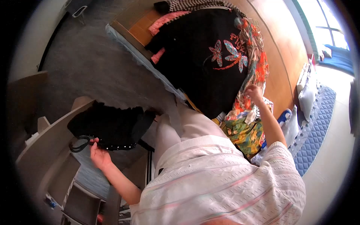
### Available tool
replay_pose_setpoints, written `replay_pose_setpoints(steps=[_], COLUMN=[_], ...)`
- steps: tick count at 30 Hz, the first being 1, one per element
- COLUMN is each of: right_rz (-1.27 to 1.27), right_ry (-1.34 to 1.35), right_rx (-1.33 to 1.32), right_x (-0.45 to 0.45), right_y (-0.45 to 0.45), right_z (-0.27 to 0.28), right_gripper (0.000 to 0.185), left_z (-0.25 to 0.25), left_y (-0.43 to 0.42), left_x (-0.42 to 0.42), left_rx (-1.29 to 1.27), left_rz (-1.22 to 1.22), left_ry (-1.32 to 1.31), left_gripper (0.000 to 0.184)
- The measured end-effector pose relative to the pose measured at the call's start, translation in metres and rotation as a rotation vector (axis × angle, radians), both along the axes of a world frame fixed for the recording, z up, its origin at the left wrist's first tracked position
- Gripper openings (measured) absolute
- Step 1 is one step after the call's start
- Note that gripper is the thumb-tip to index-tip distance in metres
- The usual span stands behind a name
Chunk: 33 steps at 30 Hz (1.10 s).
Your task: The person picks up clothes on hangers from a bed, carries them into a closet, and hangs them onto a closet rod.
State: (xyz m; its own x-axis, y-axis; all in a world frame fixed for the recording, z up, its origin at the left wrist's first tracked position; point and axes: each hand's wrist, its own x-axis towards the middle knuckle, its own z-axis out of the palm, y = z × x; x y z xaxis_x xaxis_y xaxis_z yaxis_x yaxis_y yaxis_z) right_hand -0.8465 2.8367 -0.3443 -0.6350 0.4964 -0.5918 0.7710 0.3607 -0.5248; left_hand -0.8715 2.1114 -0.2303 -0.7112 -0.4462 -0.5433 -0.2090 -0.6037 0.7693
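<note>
My left hand (99, 154), at the lower left, is closed on a black garment (108, 125) with white studs along its edge; a black loop, perhaps a hanger or strap, sticks out beside my fingers. The garment hangs over the open shelving. On the right, my right hand (254, 92) touches a crumpled orange patterned scarf (258, 63); its fingers look bent, and whether they grip the cloth is hard to tell. Beside the scarf lies a large black top (202, 56) with colourful dragonflies, spread flat on a wooden surface (279, 48).
Below the scarf lies a green and yellow patterned cloth (243, 135). Pink cloth (165, 23) and a checked garment (198, 4) show beyond the black top. Wooden shelving (48, 138) stands at the left. A blue quilted mat (318, 123) lies at the right.
</note>
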Motion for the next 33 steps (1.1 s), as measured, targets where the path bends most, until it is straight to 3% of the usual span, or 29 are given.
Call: replay_pose_setpoints(steps=[2,6,10,15,18,23,28,30,33], right_rz=[0.385,0.704,1.141,1.502,1.573,1.518,1.506,1.673,1.837], right_ry=[0.054,0.230,0.557,0.739,0.578,0.264,0.396,0.510,0.590], right_rx=[0.101,-0.249,-0.548,-0.398,-0.457,-0.716,-0.755,-0.602,-0.587], right_x=[-0.042,-0.127,-0.141,-0.103,-0.084,-0.068,-0.069,-0.077,-0.080], right_y=[-0.054,-0.239,-0.397,-0.510,-0.548,-0.609,-0.684,-0.713,-0.758], right_z=[-0.017,0.062,0.141,0.169,0.168,0.181,0.168,0.185,0.193], right_gripper=[0.019,0.017,0.020,0.036,0.039,0.027,0.020,0.019,0.020], left_z=[0.005,0.013,0.021,0.043,0.042,0.049,0.065,0.061,0.063], left_y=[0.015,0.037,0.055,0.055,0.031,-0.019,-0.082,-0.110,-0.139], left_x=[-0.005,-0.009,-0.010,0.006,0.033,0.073,0.111,0.134,0.156], left_rx=[0.025,0.039,0.039,0.054,0.087,0.087,0.016,-0.023,-0.053], left_rz=[-0.006,-0.050,-0.002,-0.019,0.007,0.074,0.246,0.340,0.444], left_ry=[0.034,0.089,0.124,0.144,0.186,0.223,0.218,0.216,0.261], left_gripper=[0.021,0.027,0.029,0.022,0.019,0.023,0.023,0.025,0.025])
